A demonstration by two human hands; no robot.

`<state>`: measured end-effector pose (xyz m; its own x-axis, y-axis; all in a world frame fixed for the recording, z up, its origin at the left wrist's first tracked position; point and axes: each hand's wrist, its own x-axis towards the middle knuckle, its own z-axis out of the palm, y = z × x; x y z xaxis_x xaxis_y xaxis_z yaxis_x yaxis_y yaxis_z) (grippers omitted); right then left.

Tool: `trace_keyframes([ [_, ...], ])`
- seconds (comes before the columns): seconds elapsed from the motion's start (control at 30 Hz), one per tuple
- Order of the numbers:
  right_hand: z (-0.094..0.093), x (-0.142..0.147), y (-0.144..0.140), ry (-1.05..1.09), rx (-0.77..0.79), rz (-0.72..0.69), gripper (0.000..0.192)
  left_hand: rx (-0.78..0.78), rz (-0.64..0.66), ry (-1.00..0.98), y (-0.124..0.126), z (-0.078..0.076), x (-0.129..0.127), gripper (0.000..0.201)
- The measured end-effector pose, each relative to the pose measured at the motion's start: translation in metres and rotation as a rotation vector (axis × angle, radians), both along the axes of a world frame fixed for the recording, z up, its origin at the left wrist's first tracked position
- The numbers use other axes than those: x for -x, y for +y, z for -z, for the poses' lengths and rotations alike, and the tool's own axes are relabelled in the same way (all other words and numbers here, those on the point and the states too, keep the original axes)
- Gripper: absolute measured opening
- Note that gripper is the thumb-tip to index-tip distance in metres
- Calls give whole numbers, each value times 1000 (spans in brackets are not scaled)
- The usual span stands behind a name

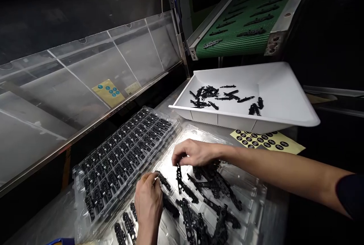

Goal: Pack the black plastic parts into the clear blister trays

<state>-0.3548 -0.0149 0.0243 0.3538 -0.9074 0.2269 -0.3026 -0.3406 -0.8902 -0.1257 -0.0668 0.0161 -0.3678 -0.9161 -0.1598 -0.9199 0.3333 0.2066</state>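
My count at the packing spot

Two hands (196, 153) of mine, two clear blister trays (125, 154), one white bin (284, 97) upper right, one green conveyor belt (247, 21), two yellow sticker sheets (267, 141); the loose black parts (210, 184) are too many to count.

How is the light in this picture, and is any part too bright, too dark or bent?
Head view: strong light glares on the clear tray by the right hand; the left hand is evenly lit; the background is nearly black; the white bin and conveyor look stretched toward the edges.
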Motion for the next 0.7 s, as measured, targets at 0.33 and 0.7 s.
trace_keyframes([
  [0.33, 29, -53, -76, 464, 176, -41, 29, -53, 108, -153, 46, 2, -22, 54],
  [0.7, 30, -33, -6, 645, 219, -119, 24, -264, -27, 224, 36, -23, -63, 16],
])
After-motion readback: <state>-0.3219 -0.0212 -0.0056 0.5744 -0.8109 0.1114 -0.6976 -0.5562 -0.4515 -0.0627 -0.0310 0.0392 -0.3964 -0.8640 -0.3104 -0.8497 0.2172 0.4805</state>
